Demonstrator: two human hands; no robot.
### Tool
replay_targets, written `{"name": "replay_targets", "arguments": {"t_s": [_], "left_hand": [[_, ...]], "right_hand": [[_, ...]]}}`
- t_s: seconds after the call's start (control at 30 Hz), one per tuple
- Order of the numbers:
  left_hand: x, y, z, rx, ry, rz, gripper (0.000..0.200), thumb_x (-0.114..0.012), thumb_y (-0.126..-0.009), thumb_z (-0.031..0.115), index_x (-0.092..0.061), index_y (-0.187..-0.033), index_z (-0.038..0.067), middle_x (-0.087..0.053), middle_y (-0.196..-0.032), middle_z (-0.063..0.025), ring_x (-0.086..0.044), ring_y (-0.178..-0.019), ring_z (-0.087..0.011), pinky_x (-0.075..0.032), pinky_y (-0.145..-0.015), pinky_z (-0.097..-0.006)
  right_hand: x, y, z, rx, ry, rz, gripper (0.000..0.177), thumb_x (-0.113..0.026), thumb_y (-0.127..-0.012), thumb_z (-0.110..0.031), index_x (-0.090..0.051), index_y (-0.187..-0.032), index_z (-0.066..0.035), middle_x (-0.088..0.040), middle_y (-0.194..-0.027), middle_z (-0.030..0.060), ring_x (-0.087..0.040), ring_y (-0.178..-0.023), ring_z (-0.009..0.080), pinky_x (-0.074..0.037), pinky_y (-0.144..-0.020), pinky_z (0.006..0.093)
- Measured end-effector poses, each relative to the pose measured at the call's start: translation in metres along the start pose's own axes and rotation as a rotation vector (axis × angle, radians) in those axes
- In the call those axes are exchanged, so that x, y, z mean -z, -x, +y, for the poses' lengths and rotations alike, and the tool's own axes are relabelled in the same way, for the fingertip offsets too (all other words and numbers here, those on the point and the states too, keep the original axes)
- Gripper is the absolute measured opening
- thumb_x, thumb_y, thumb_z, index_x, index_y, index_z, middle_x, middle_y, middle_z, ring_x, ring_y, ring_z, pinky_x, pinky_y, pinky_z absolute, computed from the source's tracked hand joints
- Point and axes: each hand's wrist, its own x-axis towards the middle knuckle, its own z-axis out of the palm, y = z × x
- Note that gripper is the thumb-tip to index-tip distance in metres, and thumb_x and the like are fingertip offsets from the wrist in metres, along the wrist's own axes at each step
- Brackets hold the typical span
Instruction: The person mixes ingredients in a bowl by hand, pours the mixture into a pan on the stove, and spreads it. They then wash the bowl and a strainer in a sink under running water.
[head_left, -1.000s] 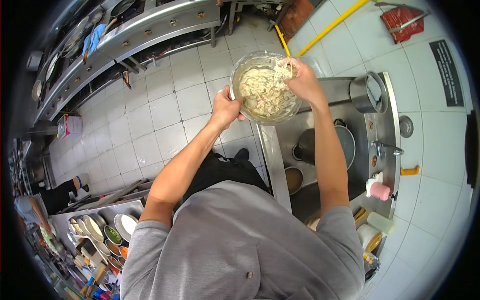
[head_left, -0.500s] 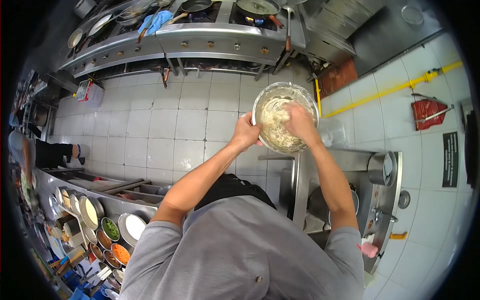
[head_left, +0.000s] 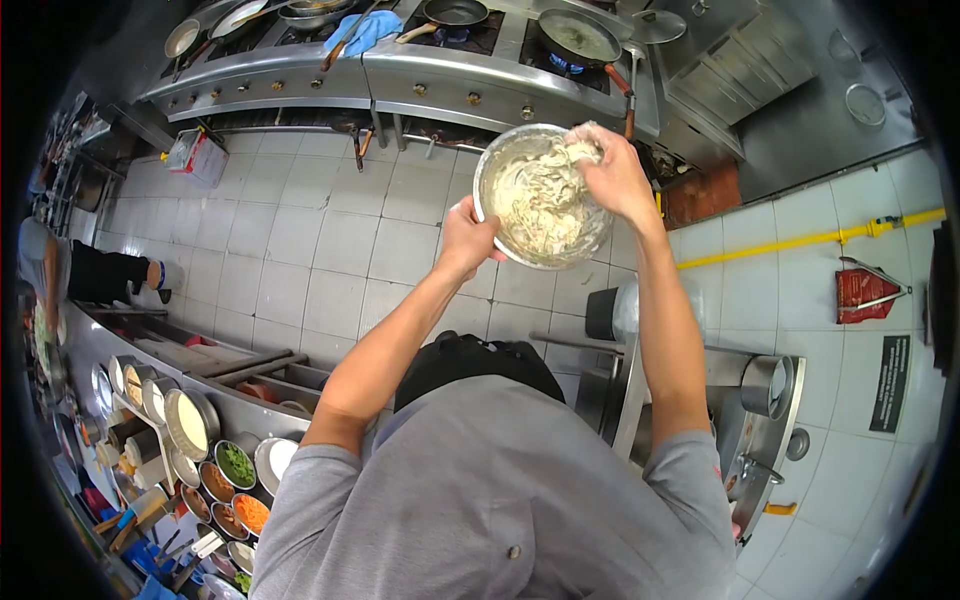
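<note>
A round metal bowl (head_left: 484, 180) is held in the air in front of me, tilted so that its inside faces me. In it lies a pale, sticky mixture of batter-coated strips (head_left: 545, 205). My left hand (head_left: 470, 242) grips the bowl's left rim, thumb inside and fingers underneath. At the bowl's upper right, my right hand (head_left: 615, 172) has its batter-smeared fingers curled around some of the coated strips. Part of what it grasps is hidden by the fingers.
Across the tiled floor stands a stove (head_left: 440, 85) with a frying pan (head_left: 578, 38) over a lit flame. A counter with several food containers (head_left: 187, 422) is at my left. A sink unit (head_left: 735, 440) lies at my right. Another person (head_left: 90, 270) stands far left.
The bowl has moved toward the stove and tilted more toward me. My right hand has shifted from the middle of the mixture to the upper right rim. My view has turned slightly.
</note>
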Motion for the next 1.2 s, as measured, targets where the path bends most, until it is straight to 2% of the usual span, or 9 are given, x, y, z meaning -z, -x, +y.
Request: {"name": "replay_targets", "arguments": {"t_s": [0.23, 0.3, 0.37, 0.4, 0.5, 0.57, 0.87, 1.0, 1.2], "left_hand": [[0.038, -0.028, 0.016, 0.012, 0.065, 0.161, 0.028, -0.056, -0.084, -0.007, -0.056, -0.112, -0.007, -0.067, -0.088, -0.0136, -0.069, -0.058, -0.02, -0.06, -0.041, -0.0279], [0.048, -0.038, 0.019, 0.027, 0.076, 0.208, 0.028, -0.056, -0.084, -0.006, -0.055, -0.112, -0.007, -0.066, -0.087, -0.0134, -0.069, -0.058, -0.0203, -0.06, -0.041, -0.0279], [0.057, -0.047, 0.025, -0.003, 0.115, 0.256, 0.026, -0.056, -0.084, -0.006, -0.056, -0.11, -0.008, -0.066, -0.086, -0.0131, -0.068, -0.058, -0.0203, -0.059, -0.041, -0.0277], [0.062, -0.052, 0.028, -0.017, 0.137, 0.283, 0.025, -0.056, -0.084, -0.006, -0.056, -0.109, -0.008, -0.066, -0.086, -0.013, -0.068, -0.058, -0.0203, -0.059, -0.041, -0.0276], [0.079, -0.074, 0.03, -0.095, 0.141, 0.349, 0.023, -0.056, -0.084, -0.006, -0.057, -0.107, -0.008, -0.064, -0.085, -0.0119, -0.068, -0.057, -0.0199, -0.059, -0.041, -0.0276], [0.084, -0.09, 0.035, -0.095, 0.039, 0.389, 0.022, -0.056, -0.084, -0.005, -0.058, -0.105, -0.008, -0.064, -0.084, -0.0112, -0.066, -0.058, -0.0182, -0.058, -0.041, -0.0281], [0.136, -0.16, 0.071, -0.121, -0.041, 0.549, 0.021, -0.056, -0.086, -0.005, -0.059, -0.106, -0.007, -0.063, -0.085, -0.011, -0.066, -0.059, -0.0182, -0.058, -0.042, -0.0289], [0.149, -0.176, 0.097, -0.278, 0.019, 0.658, 0.017, -0.058, -0.084, -0.001, -0.062, -0.101, -0.003, -0.065, -0.077, -0.0105, -0.066, -0.058, -0.0179, -0.053, -0.042, -0.0304], [0.174, -0.207, 0.094, -0.245, -0.438, 0.685, 0.016, -0.057, -0.084, 0.002, -0.065, -0.098, 0.0, -0.064, -0.064, -0.0105, -0.068, -0.059, -0.0194, -0.048, -0.042, -0.0328]], "right_hand": [[-0.038, -0.069, -0.012, 0.061, -0.148, 0.011, 0.033, -0.064, -0.078, -0.003, -0.068, -0.11, -0.004, -0.073, -0.095, 0.0151, -0.07, -0.09, 0.0223, -0.053, -0.083, 0.0333], [-0.064, -0.083, -0.003, -0.008, -0.091, -0.291, 0.037, -0.069, -0.077, -0.005, -0.068, -0.114, -0.004, -0.073, -0.1, 0.0147, -0.07, -0.091, 0.0233, -0.054, -0.083, 0.0329], [-0.095, -0.096, 0.032, 0.449, 0.177, -0.214, 0.042, -0.07, -0.078, -0.008, -0.067, -0.119, -0.005, -0.073, -0.098, 0.0171, -0.071, -0.089, 0.0321, -0.055, -0.082, 0.036], [-0.099, -0.106, 0.031, 0.374, 0.117, -0.227, 0.045, -0.069, -0.079, -0.011, -0.067, -0.122, -0.004, -0.073, -0.094, 0.0193, -0.07, -0.086, 0.0401, -0.057, -0.081, 0.0389], [-0.131, -0.125, 0.046, -0.058, -0.005, -0.053, 0.043, -0.068, -0.08, -0.012, -0.066, -0.122, -0.001, -0.074, -0.089, 0.0177, -0.071, -0.079, 0.0348, -0.057, -0.077, 0.0376], [-0.195, -0.147, 0.079, -0.386, -0.564, -0.254, 0.043, -0.058, -0.09, -0.011, -0.06, -0.13, 0.002, -0.076, -0.098, 0.0114, -0.072, -0.086, 0.0219, -0.055, -0.077, 0.033], [-0.259, -0.278, 0.001, 0.528, -0.024, -0.722, 0.038, -0.06, -0.082, -0.015, -0.068, -0.119, -0.007, -0.066, -0.124, 0.0218, -0.063, -0.109, 0.0441, -0.05, -0.098, 0.045], [-0.26, -0.317, 0.021, 0.366, 0.036, -0.218, 0.035, -0.061, -0.084, -0.015, -0.066, -0.115, 0.001, -0.067, -0.11, 0.0222, -0.065, -0.105, 0.0382, -0.05, -0.097, 0.0474], [-0.337, -0.296, 0.024, -0.641, -1.077, -0.507, 0.051, -0.052, -0.101, -0.031, -0.048, -0.138, 0.004, -0.062, -0.128, 0.0218, -0.062, -0.116, 0.03, -0.053, -0.098, 0.0454]]}}
